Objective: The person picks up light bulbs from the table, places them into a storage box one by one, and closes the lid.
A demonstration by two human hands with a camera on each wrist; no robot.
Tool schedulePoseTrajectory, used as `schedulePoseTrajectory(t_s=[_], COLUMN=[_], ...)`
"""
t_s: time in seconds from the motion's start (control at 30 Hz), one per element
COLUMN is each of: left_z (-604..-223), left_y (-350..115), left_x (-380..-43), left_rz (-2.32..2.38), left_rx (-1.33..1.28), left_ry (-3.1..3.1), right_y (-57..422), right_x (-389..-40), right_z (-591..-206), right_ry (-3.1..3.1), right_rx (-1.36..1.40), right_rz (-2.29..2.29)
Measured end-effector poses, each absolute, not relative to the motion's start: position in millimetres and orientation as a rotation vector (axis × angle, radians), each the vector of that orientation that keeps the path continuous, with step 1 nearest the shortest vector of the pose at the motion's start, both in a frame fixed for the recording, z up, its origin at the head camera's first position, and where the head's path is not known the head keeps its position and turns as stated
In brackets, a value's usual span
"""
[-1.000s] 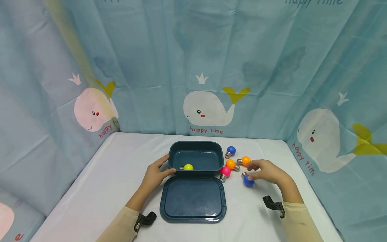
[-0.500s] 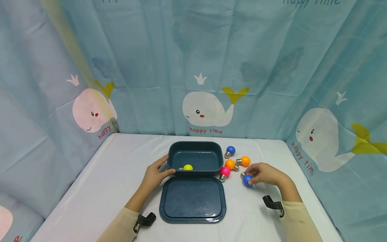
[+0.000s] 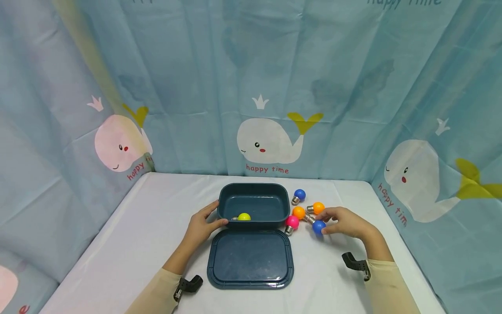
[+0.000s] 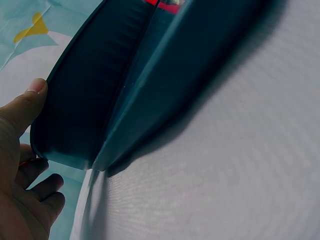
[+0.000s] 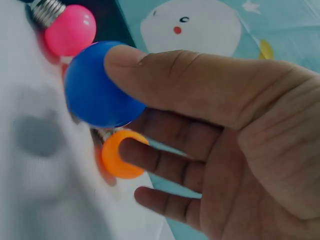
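Observation:
My right hand (image 3: 345,223) pinches a blue light bulb (image 3: 319,227) by its round end, its metal screw base pointing away toward the orange bulbs. In the right wrist view the thumb lies across the blue globe, and a shadow falls on the cloth beside it. My left hand (image 3: 201,226) grips the left end of a dark blue rectangular box (image 3: 256,205), thumb at the near corner and fingers along the side. Inside the box a yellow bulb (image 3: 244,216) lies against the near wall.
Right of the box lie a pink bulb (image 3: 292,222), two orange bulbs, one nearer the box (image 3: 299,213) and one farther right (image 3: 319,208), and another blue bulb (image 3: 300,194) at the back. A dark blue lid (image 3: 251,259) lies flat in front of the box.
The right hand has closed its fingertips on the near blue bulb and moved it slightly up and left, toward the orange bulbs. The left hand and box stay in place.

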State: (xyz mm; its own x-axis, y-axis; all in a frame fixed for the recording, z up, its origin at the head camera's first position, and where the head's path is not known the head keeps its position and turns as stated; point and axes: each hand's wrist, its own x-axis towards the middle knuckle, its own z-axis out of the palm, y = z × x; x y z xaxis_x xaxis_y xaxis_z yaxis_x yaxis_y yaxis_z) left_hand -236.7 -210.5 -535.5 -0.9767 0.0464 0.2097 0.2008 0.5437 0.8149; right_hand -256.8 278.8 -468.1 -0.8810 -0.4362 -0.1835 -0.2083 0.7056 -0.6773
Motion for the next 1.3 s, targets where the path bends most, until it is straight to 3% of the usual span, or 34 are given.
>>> schedulePoseTrajectory(t_s=[0.63, 1.3], left_z=[-537, -535], left_y=[-210, -208], left_x=[-236, -235], left_rz=[-1.408, -1.365], left_rx=[-0.195, -0.213], left_ry=[-2.611, -2.601], right_y=[256, 184], right_x=[-275, -319], right_z=[-442, -383], right_ry=[2.709, 2.698], right_rx=[-0.637, -0.904], right_rz=[-1.057, -0.851])
